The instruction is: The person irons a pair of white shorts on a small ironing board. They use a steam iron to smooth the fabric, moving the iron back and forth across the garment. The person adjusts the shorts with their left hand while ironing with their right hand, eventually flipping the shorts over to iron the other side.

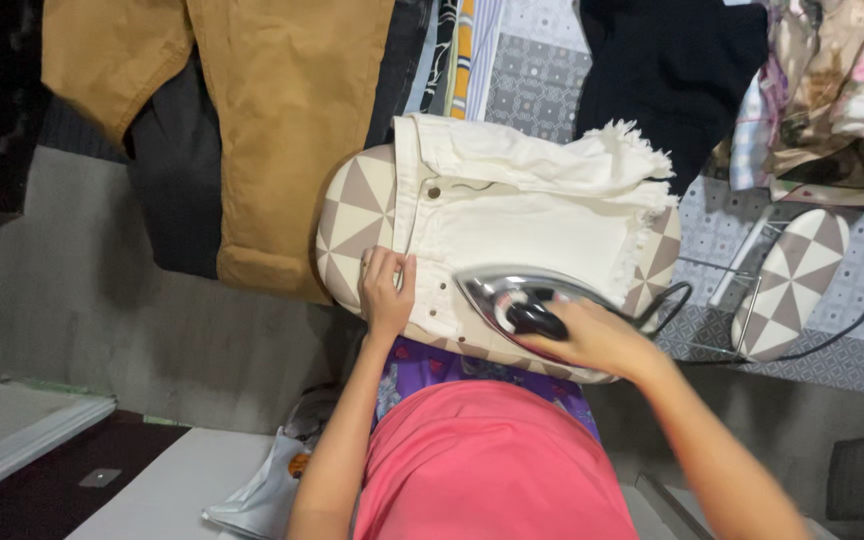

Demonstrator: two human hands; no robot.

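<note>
A pair of white frayed shorts (522,215) lies spread over an ironing board (352,215) with a beige and white triangle pattern. My left hand (387,290) presses flat on the waistband edge of the shorts, fingers together. My right hand (592,335) grips the black handle of a silver iron (517,295), which rests on the near part of the shorts. A black cord (677,300) runs from the iron to the right.
Tan trousers (282,130) and dark garments (672,60) hang beyond the board. Floral fabrics (842,90) are piled at the right. A small patterned sleeve board (792,280) lies on the tiled floor. A white bag (257,495) sits near my left elbow.
</note>
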